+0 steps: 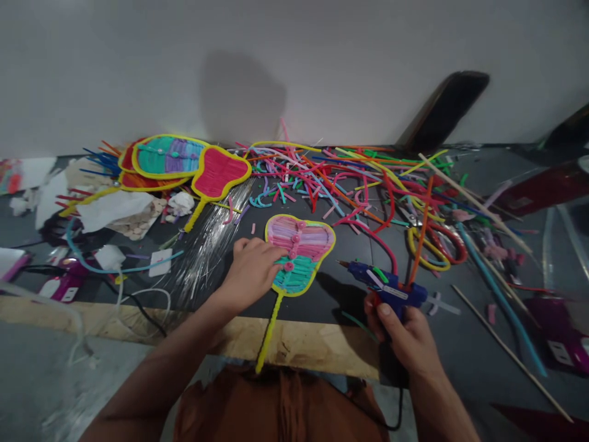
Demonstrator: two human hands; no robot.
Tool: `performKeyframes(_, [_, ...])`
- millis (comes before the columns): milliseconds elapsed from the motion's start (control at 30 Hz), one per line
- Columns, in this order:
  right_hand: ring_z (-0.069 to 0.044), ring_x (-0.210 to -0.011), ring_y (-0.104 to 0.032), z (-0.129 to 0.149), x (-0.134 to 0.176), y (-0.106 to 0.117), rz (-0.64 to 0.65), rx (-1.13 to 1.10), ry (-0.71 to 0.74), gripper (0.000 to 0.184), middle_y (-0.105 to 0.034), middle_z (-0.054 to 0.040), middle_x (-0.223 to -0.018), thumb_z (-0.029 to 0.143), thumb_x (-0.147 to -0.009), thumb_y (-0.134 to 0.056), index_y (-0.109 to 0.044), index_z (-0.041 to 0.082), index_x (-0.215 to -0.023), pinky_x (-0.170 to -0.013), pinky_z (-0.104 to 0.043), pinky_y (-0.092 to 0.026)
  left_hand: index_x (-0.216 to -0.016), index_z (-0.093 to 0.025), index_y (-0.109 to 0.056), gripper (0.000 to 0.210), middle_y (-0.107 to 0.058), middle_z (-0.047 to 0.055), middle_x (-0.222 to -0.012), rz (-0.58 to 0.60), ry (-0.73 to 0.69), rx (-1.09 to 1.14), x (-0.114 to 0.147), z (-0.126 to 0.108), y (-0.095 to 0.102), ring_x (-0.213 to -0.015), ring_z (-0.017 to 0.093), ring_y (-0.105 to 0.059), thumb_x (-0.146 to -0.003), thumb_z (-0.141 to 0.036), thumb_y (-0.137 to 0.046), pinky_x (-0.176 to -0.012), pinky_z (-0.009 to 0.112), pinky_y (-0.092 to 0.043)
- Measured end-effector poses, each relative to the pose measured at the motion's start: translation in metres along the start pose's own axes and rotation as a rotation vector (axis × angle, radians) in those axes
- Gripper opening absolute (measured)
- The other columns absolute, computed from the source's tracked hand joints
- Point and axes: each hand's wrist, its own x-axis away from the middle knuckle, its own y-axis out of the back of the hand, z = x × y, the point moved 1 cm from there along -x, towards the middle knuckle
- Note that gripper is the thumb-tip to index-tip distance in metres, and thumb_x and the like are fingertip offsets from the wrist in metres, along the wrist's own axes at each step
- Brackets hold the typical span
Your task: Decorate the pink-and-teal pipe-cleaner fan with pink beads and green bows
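A hand fan made of pipe cleaners (308, 283) lies on the dark tabletop, its yellow stem pointing toward me. Its upper part is pink and lilac, the lower part teal, with a yellow rim. Pink buttons run down its middle. My left hand (253, 270) rests at the fan's left edge, thumb and index finger closed at a pink button (289, 266); the other fingers are curled. In my right hand (405, 331) is a blue hot glue gun (391, 290), gripped by its handle with the nozzle pointing left toward the fan. An orange pipe cleaner (422, 230) stands up behind the gun.
Finished-looking fans (221, 172) are stacked at the back left. Loose pipe cleaners (331, 178) pile along the wall. Yellow-handled scissors (427, 250) lie right of centre. A white charger (110, 258) with cables sits left. Thin wooden sticks (510, 353) lie right.
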Motion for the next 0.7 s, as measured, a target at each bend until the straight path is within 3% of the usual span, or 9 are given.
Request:
performKeyframes(133, [-0.008,-0.041,-0.040,0.001,-0.001,-0.001,0.018,0.000,0.009,0.038,-0.048,0.0027,-0.051,0.054,-0.081,-0.058,-0.059,0.015,-0.078,-0.039,-0.022,-0.035,-0.102,-0.029,-0.067,0.019,-0.069,0.001,-0.097,-0.055,-0.080,0.093,0.002,0.000,-0.006,-0.092,0.019,-0.055,-0.088,-0.030,-0.054,-0.085,0.040,-0.026])
performKeyframes(433, [-0.007,-0.039,-0.039,0.002,-0.001,0.000,0.022,-0.014,0.011,0.038,-0.048,0.0032,-0.050,0.053,-0.081,-0.058,-0.059,0.015,-0.078,-0.039,-0.021,-0.033,-0.085,-0.027,-0.069,0.014,-0.073,-0.001,-0.085,-0.007,-0.116,0.099,-0.006,-0.003,-0.011,-0.090,0.020,-0.054,-0.087,-0.024,-0.056,-0.086,0.043,-0.021])
performKeyframes(700, [-0.008,-0.039,-0.039,0.002,-0.002,0.001,0.018,-0.006,0.017,0.037,-0.048,0.0029,-0.051,0.052,-0.081,-0.059,-0.059,0.015,-0.078,-0.038,-0.021,-0.033,-0.087,-0.027,-0.067,0.015,-0.072,-0.001,-0.086,0.016,-0.120,0.055,-0.007,-0.003,-0.013,-0.091,0.020,-0.052,-0.087,-0.022,-0.053,-0.087,0.044,-0.021])
